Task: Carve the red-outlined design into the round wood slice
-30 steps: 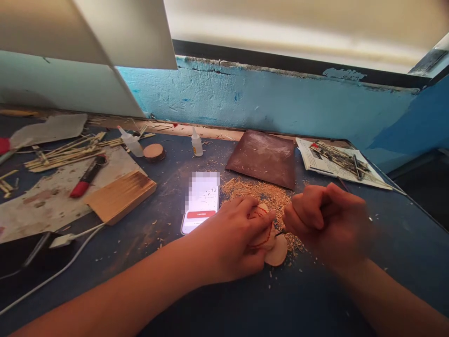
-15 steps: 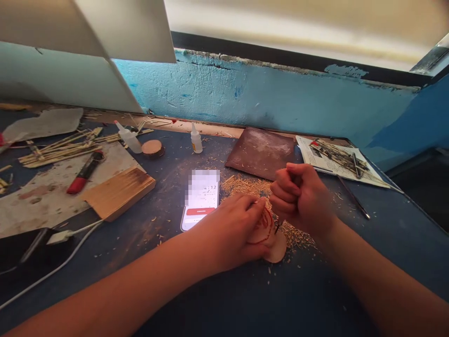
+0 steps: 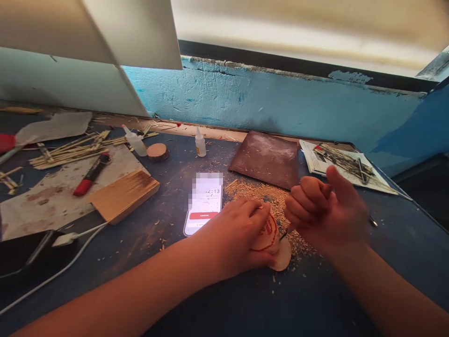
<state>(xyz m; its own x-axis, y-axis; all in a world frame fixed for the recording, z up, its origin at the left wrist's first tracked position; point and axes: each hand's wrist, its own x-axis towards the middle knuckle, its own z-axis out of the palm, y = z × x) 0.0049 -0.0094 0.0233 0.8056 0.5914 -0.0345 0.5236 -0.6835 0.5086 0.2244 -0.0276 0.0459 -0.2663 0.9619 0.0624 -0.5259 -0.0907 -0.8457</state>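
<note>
My left hand (image 3: 238, 229) presses down on a pale wooden piece (image 3: 281, 256), its fingers and thumb gripping the edges. Red lines are drawn on the top of the wood, and a rounded end sticks out toward me. Just right of it, my right hand (image 3: 315, 213) is closed in a fist around a tool with a thin dark shaft (image 3: 285, 233), its thumb raised. The shaft's tip meets the wood's right side; the handle is hidden in my palm. Wood shavings (image 3: 259, 189) lie around and behind the piece.
A lit phone (image 3: 203, 222) lies left of my left hand. Farther back are a dark brown sheet (image 3: 266, 157), small plastic bottles (image 3: 200, 146) and a round wood slice (image 3: 156, 151). A wooden block (image 3: 128, 195) and a red-black marker (image 3: 91, 175) lie left; sticks on paper (image 3: 379, 180) lie right.
My right hand has shifted right and its thumb has lifted away from the fist. The left hand keeps its hold on the wood. The whole view has shifted slightly.
</note>
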